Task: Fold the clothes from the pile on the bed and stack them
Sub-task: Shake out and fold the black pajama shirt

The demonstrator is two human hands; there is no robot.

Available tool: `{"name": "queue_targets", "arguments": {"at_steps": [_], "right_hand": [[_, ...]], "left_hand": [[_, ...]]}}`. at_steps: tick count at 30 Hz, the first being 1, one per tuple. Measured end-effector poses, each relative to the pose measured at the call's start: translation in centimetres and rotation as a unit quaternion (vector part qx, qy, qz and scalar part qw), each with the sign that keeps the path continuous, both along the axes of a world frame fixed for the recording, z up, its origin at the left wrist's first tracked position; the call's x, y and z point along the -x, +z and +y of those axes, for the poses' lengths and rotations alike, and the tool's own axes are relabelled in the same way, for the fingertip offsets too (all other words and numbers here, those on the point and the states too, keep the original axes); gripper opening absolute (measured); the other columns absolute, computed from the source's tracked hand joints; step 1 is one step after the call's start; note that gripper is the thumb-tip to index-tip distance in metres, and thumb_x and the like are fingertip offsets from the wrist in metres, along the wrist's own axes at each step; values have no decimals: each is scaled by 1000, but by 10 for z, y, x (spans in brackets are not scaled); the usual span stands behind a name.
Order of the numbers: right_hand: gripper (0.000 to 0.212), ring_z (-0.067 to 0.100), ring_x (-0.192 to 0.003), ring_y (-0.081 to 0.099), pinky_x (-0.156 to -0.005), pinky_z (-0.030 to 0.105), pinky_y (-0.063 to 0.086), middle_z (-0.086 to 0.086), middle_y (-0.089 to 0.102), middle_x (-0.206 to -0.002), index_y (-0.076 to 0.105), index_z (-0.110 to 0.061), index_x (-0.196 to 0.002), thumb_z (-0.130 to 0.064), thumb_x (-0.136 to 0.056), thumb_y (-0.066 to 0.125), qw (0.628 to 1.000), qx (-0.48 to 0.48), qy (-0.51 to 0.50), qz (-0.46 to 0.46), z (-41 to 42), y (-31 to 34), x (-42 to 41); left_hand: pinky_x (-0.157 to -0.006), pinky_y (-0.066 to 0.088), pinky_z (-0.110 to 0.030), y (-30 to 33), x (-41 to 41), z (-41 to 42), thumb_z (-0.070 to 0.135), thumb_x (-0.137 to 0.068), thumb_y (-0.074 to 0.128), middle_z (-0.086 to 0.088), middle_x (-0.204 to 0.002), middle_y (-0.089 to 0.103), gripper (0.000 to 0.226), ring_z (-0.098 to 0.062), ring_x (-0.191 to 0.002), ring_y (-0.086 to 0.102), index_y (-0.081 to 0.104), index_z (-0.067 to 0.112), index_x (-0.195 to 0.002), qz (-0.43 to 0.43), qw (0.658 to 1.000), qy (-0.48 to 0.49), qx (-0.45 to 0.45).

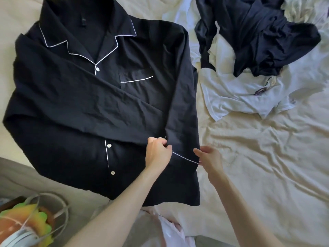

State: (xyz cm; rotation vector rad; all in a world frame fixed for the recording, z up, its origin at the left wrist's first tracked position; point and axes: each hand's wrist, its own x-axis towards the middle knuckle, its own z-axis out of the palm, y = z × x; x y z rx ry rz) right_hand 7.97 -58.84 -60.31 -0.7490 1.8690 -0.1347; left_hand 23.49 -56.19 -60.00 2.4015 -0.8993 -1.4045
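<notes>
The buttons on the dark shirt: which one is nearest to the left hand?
The middle button, beside the left hand; the others sit at the collar and near the hem.

bed sheet [267, 157]: cream, heavily creased, covering the right half of the view and showing again along the top left edge.
grey blanket [16, 177]: a dull grey-beige cloth at the lower left, lying over the near edge of the bed.
plush toy [33, 218]: orange and yellow with green scalloped edges, in the bottom left corner, partly cut off by the frame.
white cable [58, 211]: looped in wide arcs over and around the plush toy.
white device [19, 237]: a rounded white and grey object at the very bottom left, under the cable; too little shows to say what it is.
pale pink garment [170, 232]: light pink fabric at the bottom centre, worn by the person.
</notes>
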Motion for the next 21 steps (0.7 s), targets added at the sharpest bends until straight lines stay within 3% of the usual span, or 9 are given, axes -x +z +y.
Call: {"name": "queue_targets", "arguments": {"at_steps": [2,5,7,10,14,18,21], "right_hand": [[18,21,-73,55,-85,50,50,6,57,-73,61,3,-83,-15,-86,63,999,46,-14,0,2,13,-5],[16,12,-67,62,-76,41,55,-4,60,-69,59,-12,-73,-18,-86,65,989,138,-48,-12,6,40,-26],[17,3,-61,61,-68,31,55,-11,59,-68,56,-18,-72,-19,-86,66,982,180,-49,-42,10,57,-50],[24,6,-56,59,-60,24,53,-16,54,-63,50,-19,-69,-17,-86,66,978,194,-9,-76,19,67,-97],[23,2,-48,56,-64,28,55,-6,53,-67,48,-16,-71,-14,-85,66,988,92,5,-125,37,56,-162],[30,10,-55,49,-64,24,55,0,45,-61,43,-15,-68,-7,-86,65,976,-55,-88,-193,56,36,-216],[23,13,-68,59,-77,29,55,2,57,-71,48,-14,-72,-14,-89,64,959,-128,-105,-229,64,26,-240]], "left_hand": [[-57,35,-8,13,-16,-1,23,-90,58,10,-97,54,4,0,-72,51,57,22,-94,20,997,32,67],[-68,43,-10,40,-56,-3,21,-85,65,14,-75,65,6,0,-76,60,61,25,-83,131,975,112,137],[-66,44,-6,55,-87,0,18,-84,67,16,-71,68,11,5,-73,62,65,28,-80,168,961,134,176],[-68,46,-8,66,-137,11,16,-85,66,14,-73,68,15,5,-73,61,66,31,-81,141,959,137,202],[-58,43,-8,63,-201,39,23,-86,65,15,-75,66,16,11,-69,59,63,38,-80,66,974,137,166],[-67,44,-19,46,-249,70,27,-85,67,13,-85,64,10,-1,-79,61,62,35,-86,7,980,152,125],[-74,48,-26,29,-277,86,27,-86,66,8,-89,64,10,-8,-86,60,63,25,-95,-23,982,170,83]]}}
